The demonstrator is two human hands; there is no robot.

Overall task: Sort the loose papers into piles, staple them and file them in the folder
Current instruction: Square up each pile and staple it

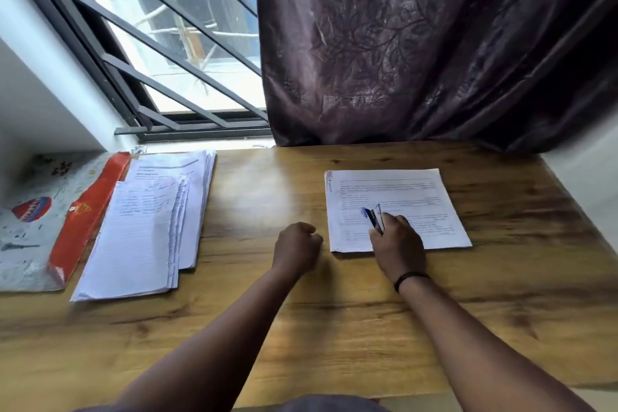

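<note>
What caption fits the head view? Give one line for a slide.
Right hand grips a small blue stapler over the printed white sheets; left hand rests fisted on the wooden table.

Just one head-worn wide-angle view here, looking forward and down at the desk [301,328] from close up; both forearms come in from 6 o'clock, window [160,44] at 11, curtain [418,44] at 1.
</note>
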